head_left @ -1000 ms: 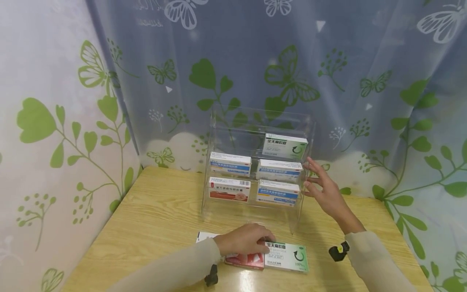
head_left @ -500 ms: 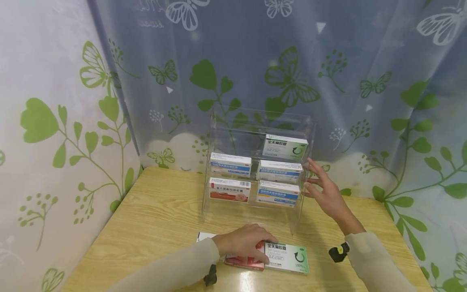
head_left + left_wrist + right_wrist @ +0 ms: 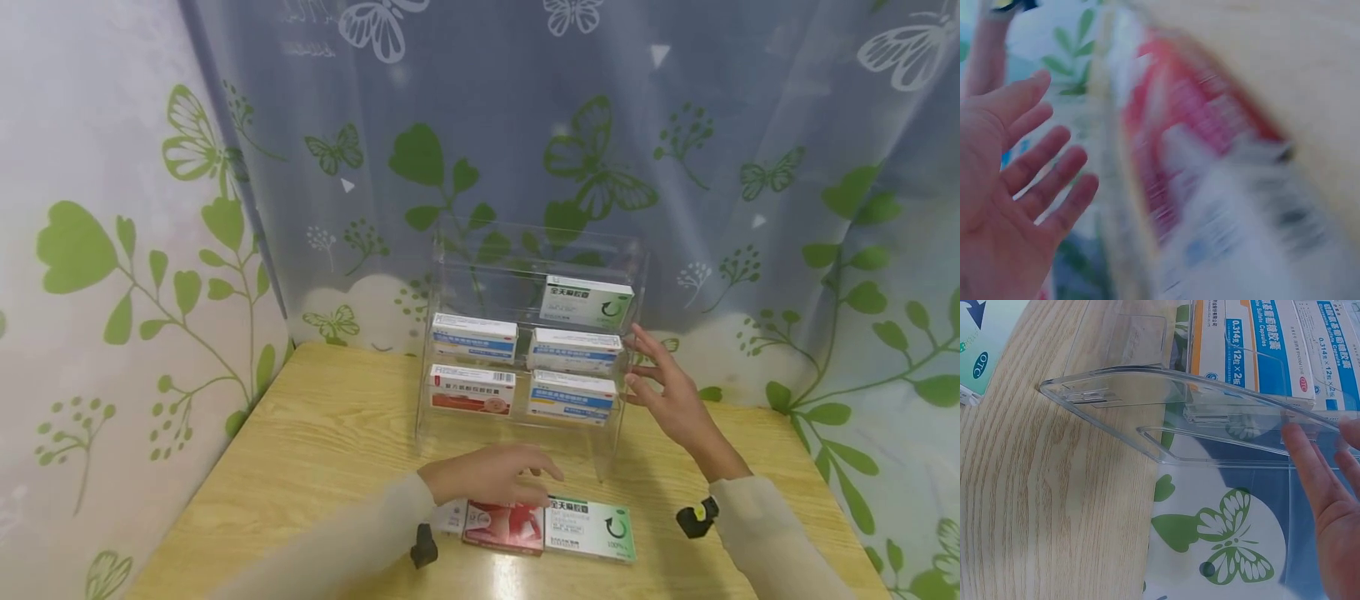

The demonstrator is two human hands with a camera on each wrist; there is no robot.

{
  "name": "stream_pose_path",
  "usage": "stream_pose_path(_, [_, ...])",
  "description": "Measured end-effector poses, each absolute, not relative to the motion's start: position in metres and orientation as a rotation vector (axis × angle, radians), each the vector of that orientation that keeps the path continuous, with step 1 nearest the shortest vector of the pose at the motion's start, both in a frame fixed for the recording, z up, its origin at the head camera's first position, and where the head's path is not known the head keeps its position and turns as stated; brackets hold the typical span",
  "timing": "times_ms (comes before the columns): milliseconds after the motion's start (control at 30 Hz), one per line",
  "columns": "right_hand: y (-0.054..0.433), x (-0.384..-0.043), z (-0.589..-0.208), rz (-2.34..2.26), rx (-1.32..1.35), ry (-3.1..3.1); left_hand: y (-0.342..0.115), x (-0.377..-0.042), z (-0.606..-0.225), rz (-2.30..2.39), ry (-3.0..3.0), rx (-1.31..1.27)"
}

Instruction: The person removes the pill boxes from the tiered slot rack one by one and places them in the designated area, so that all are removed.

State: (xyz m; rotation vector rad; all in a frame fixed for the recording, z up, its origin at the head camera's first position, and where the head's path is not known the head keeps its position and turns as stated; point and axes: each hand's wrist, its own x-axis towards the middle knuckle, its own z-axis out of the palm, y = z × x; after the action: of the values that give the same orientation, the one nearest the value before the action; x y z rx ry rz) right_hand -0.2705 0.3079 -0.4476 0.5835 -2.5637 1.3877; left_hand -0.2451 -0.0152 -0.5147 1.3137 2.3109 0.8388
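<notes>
Left hand [image 3: 487, 473]: fingers [image 3: 1054, 156] straight and spread, holding nothing; it hovers just above the red box [image 3: 504, 527], apart from it as far as the head view shows. Left wrist view blurred.

Right hand [image 3: 671, 396]: fingers [image 3: 1310, 465] straight and slightly fanned, flat against the right side wall of the clear rack [image 3: 633, 275]. Nothing pinched.

Red box: flat on the worktop [image 3: 315, 433] at its near edge, long axis running left to right, printed face up.

Green box [image 3: 588, 527]: flat on the worktop, touching the red box's right end, long axis likewise left to right, print upright toward the viewer.

White box [image 3: 450, 517]: partly hidden behind the left wrist, just left of the red box.

Rack contents: top tier, one shelved green box [image 3: 585, 300] on the right, left place vacant; middle tier, two blue-and-white boxes [image 3: 474, 336]; bottom tier, a shelved red box [image 3: 471, 389] and another blue-and-white one.

Progress, as judged: five boxes shelved, three on the worktop left, none in hand.
</notes>
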Motion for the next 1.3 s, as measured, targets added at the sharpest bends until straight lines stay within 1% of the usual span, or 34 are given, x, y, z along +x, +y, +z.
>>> stream_pose_path(100, [0.308, -0.271, -0.448, 1.387, 0.587, -2.557, -0.028, -0.252, -0.492, 0.921, 2.276, 1.258])
stream_pose_path(233, [0.308, -0.271, -0.448, 1.393, 0.591, -2.552, -0.044, -0.264, -0.464, 1.004, 2.298, 1.252])
stream_pose_path(467, [0.307, -0.270, -0.447, 1.398, 0.583, -2.554, -0.066, -0.294, -0.421, 1.105, 2.426, 1.312])
stream_pose_path(733, [0.307, -0.269, -0.447, 1.403, 0.580, -2.549, -0.062, -0.320, -0.380, 1.251, 2.609, 1.277])
stream_pose_path(900, [0.307, -0.270, -0.448, 1.407, 0.575, -2.549, -0.046, -0.334, -0.370, 1.264, 2.730, 1.227])
stream_pose_path(1300, [0.308, -0.270, -0.448, 1.398, 0.574, -2.555, -0.015, -0.356, -0.367, 1.156, 2.898, 1.210])
